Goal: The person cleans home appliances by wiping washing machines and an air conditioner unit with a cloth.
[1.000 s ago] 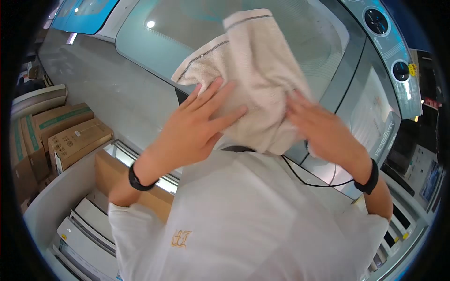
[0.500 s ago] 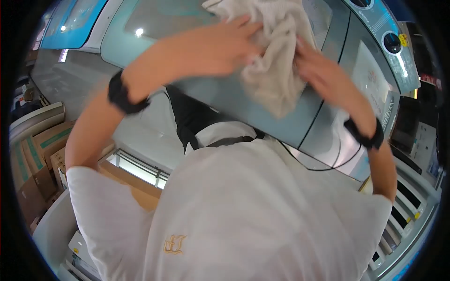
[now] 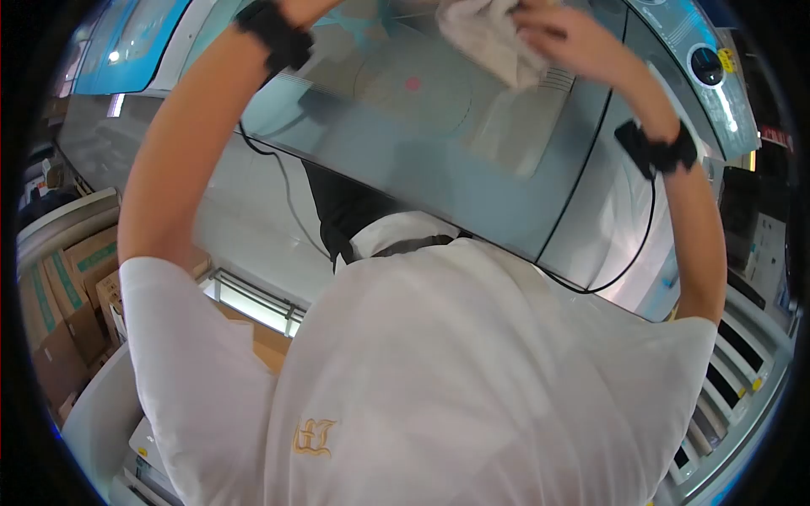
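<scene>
A beige cloth (image 3: 485, 38) lies bunched near the top of the view, on the glossy grey-blue lid (image 3: 413, 169) of what looks like a washing machine. My right hand (image 3: 578, 42) is at the cloth's right side, its fingers curled against the fabric and closed on it. My left forearm reaches up past a black wristband (image 3: 274, 35), and the left hand itself lies beyond the top edge. Through the see-through part of the lid, a round shape with a pink spot (image 3: 413, 83) shows.
To the right is a control panel with a dark knob (image 3: 706, 66). Another machine with a blue lid (image 3: 131, 42) stands at the upper left. Cardboard boxes (image 3: 72, 287) are stacked at the left. A black cable (image 3: 624, 274) hangs from my right wristband, across the machine's front edge.
Both hands have moved up and away from my body, the left one out of view. The cloth has gone up with them, uncovering more of the lid.
</scene>
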